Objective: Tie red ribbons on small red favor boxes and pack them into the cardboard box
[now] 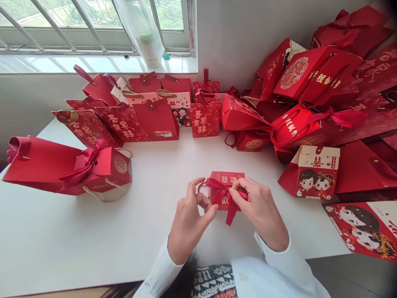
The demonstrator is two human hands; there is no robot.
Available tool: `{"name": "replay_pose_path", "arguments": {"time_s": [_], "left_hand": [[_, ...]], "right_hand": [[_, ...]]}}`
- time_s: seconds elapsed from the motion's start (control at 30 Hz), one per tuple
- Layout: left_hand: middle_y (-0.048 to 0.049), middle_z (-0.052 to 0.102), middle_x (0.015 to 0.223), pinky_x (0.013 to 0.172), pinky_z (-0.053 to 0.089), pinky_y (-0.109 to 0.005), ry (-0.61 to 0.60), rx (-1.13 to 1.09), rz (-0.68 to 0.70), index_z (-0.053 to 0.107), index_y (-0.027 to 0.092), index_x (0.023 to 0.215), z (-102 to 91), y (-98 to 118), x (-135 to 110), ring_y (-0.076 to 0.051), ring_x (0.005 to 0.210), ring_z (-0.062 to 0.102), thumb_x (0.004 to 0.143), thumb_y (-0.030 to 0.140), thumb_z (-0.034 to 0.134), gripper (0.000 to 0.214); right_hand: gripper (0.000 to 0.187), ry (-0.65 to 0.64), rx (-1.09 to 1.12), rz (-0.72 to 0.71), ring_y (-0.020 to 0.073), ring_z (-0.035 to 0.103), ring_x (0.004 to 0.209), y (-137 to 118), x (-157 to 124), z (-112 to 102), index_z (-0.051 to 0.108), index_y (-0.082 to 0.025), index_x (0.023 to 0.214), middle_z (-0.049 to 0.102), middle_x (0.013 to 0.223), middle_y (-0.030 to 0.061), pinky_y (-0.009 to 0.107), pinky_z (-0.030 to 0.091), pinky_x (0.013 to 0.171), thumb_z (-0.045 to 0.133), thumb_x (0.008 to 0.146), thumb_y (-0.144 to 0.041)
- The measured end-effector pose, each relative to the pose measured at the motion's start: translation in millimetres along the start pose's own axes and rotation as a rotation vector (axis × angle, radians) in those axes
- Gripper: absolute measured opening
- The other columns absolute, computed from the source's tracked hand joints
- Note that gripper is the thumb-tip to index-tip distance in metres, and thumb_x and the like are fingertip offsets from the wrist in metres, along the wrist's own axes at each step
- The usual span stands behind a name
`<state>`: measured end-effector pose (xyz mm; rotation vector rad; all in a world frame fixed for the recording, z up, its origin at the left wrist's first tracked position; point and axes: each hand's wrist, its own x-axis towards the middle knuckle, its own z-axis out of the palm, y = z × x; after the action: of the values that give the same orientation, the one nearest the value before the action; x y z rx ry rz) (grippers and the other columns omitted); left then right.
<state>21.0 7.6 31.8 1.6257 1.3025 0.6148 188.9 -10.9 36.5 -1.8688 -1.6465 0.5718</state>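
Note:
A small red gift box [228,179] with gold characters lies on the white table [62,244] in front of me. A red satin ribbon [221,194] is tied across it in a bow, one tail hanging toward me. My left hand [189,219] pinches the left loop of the bow with thumb and fingertips. My right hand [260,211] pinches the right loop, fingers curled over the box's near edge. Both sleeves are white.
A long red bag with a bow and rope handle [68,167] lies at the left. Several red gift bags [155,116] stand in a row at the back below the window. A heap of red boxes [319,103] fills the right side, cartoon-couple boxes [314,174] nearest.

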Motion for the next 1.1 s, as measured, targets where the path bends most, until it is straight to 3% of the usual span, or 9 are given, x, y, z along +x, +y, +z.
{"name": "replay_pose_path", "arguments": {"time_s": [0.17,0.3,0.43,0.7,0.9,1.1], "left_hand": [[0.0072,0.053,0.062,0.059,0.040,-0.024,0.062,0.013,0.013,0.038,0.020,0.122,0.0,-3,-4,-0.012,0.059,0.052,0.082,0.031,0.059,0.047],[0.0035,0.051,0.069,0.054,0.036,-0.022,0.111,0.087,0.018,0.049,0.019,0.089,0.2,-5,-4,-0.011,0.060,0.048,0.081,0.039,0.061,0.025],[0.0018,0.052,0.070,0.053,0.034,-0.022,0.071,0.111,0.062,0.047,0.018,0.071,0.4,-3,-5,-0.011,0.060,0.045,0.084,0.041,0.058,0.028],[0.0030,0.054,0.074,0.058,0.038,-0.022,0.095,0.153,0.137,0.048,0.019,0.073,6.5,-1,-8,-0.010,0.062,0.047,0.080,0.027,0.066,0.021],[0.0037,0.055,0.071,0.060,0.038,-0.022,0.114,0.214,0.169,0.049,0.018,0.070,11.7,-1,-7,-0.010,0.061,0.048,0.084,0.017,0.058,0.016],[0.0025,0.058,0.070,0.055,0.037,-0.022,0.043,0.206,0.133,0.050,0.018,0.068,9.6,4,-10,-0.010,0.059,0.049,0.086,0.019,0.053,0.018]], "right_hand": [[0.018,-0.032,0.025,-0.014,0.0128,0.050,0.056,-2,-3,-5,0.057,-0.021,0.073,0.058,0.073,-0.0006,0.025,0.039,0.055,0.051,0.088,-0.025],[0.009,0.032,-0.046,-0.088,0.0215,0.054,0.087,-6,-3,-12,0.061,-0.023,0.091,0.060,0.094,0.0039,0.031,0.043,0.074,0.054,0.089,-0.028],[0.009,0.022,-0.074,-0.159,0.0232,0.050,0.090,-9,3,-10,0.062,-0.023,0.088,0.061,0.093,0.0033,0.034,0.042,0.079,0.054,0.090,-0.026],[0.006,-0.102,-0.061,-0.130,0.0205,0.050,0.086,-11,9,-7,0.062,-0.024,0.087,0.063,0.090,0.0003,0.033,0.041,0.075,0.057,0.088,-0.020],[0.011,-0.116,0.002,-0.084,0.0185,0.049,0.082,-11,8,-7,0.056,-0.022,0.077,0.061,0.084,-0.0018,0.031,0.040,0.072,0.058,0.086,-0.016],[0.014,-0.154,0.111,-0.008,0.0184,0.050,0.086,-10,12,-6,0.055,-0.021,0.074,0.061,0.084,-0.0025,0.031,0.040,0.075,0.058,0.086,-0.015]]}}
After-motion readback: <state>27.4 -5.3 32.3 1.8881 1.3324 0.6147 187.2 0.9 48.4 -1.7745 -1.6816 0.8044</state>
